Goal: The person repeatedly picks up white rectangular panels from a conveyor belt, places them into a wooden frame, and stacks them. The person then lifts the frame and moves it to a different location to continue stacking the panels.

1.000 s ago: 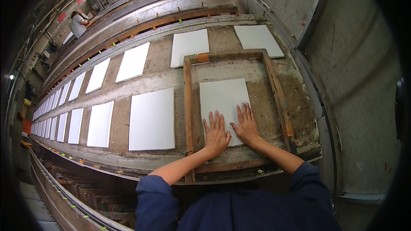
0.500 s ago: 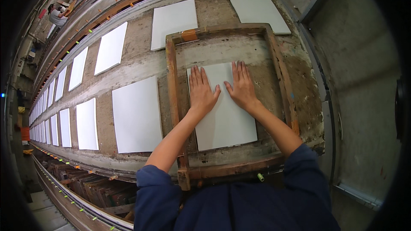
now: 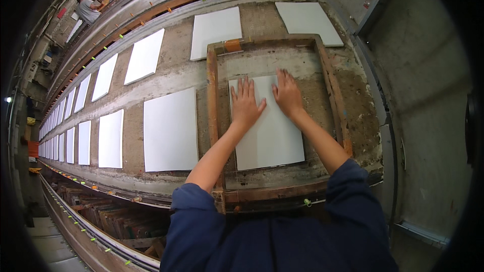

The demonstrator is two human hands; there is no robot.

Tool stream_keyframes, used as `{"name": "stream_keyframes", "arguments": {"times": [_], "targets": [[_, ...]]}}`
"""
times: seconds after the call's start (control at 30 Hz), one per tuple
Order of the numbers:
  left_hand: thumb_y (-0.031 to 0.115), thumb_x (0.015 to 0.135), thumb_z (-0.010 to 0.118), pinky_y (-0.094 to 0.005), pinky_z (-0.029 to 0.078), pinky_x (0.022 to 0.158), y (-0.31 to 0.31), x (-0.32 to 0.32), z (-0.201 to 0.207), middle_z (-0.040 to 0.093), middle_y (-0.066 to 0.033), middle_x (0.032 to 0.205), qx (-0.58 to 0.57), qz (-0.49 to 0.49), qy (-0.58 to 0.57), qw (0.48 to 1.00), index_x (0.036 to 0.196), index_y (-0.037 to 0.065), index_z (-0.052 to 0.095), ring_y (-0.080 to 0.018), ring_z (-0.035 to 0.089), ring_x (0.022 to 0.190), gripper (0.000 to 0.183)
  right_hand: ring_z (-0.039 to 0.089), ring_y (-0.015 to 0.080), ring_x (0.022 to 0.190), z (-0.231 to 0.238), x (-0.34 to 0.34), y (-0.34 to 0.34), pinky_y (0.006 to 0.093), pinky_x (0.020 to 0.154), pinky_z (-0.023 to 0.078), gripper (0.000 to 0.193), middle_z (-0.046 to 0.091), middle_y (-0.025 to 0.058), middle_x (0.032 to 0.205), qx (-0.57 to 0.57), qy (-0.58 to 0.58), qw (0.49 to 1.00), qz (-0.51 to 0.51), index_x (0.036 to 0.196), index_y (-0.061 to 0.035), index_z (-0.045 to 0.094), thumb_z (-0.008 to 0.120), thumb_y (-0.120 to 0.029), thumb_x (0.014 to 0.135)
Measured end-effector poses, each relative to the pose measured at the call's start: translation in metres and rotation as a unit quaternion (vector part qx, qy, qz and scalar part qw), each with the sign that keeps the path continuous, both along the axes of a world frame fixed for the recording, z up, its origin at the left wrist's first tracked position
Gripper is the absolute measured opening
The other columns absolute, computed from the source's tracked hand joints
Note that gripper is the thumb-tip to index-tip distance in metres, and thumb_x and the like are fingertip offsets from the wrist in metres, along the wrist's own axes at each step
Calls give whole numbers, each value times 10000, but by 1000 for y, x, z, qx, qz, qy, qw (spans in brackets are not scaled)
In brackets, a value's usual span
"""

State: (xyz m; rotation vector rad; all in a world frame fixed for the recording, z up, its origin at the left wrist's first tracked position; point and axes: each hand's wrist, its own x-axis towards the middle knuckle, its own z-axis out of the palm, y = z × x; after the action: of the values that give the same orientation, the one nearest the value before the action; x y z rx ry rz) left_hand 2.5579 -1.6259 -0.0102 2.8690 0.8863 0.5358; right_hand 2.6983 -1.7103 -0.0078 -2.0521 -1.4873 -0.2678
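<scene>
A worn wooden frame [image 3: 212, 95] lies flat on the long stained table, around a white rectangular sheet [image 3: 269, 146]. Whether mesh spans the frame is hard to make out. My left hand [image 3: 245, 106] rests palm down over the sheet's upper left part, fingers spread. Over its upper right part is my right hand [image 3: 289, 95], tilted toward its outer edge, fingers stretched out. Neither hand holds anything. A strip of orange tape [image 3: 232, 46] sticks to the frame's far left corner.
More white sheets [image 3: 170, 131] lie in two rows along the table [image 3: 156, 84], stretching far left. A grey wall [image 3: 428, 100] stands close on the right. Wooden frames [image 3: 121, 221] are stacked under the near edge. Another person [image 3: 88, 10] works at the far left.
My right hand has tilted onto its outer side, and the fingers of my left hand have spread a little. The whole view has shifted slightly; sheet and frame appear to stay in place.
</scene>
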Motion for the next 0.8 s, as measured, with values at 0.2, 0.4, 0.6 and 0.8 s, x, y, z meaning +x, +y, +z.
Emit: {"name": "stream_keyframes", "arguments": {"times": [0.2,0.4,0.6,0.8], "targets": [[548,770,533,-619,-18,1024,-75,-59,9,106,-239,1453,-45,-101,45,993,1388,-12,188,-343,33,1371,902,265,372,1302,3,-51,-89,421,1076,221,611,321,269,1356,-74,-40,991,109,1317,44,310,533,-264,839],[598,750,535,-659,-45,990,-97,-73,23,76,-246,1455,-51,-120,82,988,1393,-23,148,-376,12,1364,974,228,359,1323,17,-62,-114,424,1081,199,639,302,257,1375,-90,9,986,141,1329,39,292,528,-313,850],[580,796,493,-672,-51,981,-90,-81,26,106,-250,1450,-25,-104,64,992,1384,1,227,-371,37,1363,867,276,355,1297,23,-49,-115,442,1076,197,625,331,240,1359,-104,-5,987,124,1331,5,308,553,-291,838],[383,776,627,-580,205,1001,-57,-139,65,240,-260,1361,-60,121,14,991,1379,-8,210,-367,236,1288,831,355,385,1225,67,27,-186,458,1005,320,687,306,220,1364,-134,78,981,-117,1369,-25,234,603,-193,813]]}}
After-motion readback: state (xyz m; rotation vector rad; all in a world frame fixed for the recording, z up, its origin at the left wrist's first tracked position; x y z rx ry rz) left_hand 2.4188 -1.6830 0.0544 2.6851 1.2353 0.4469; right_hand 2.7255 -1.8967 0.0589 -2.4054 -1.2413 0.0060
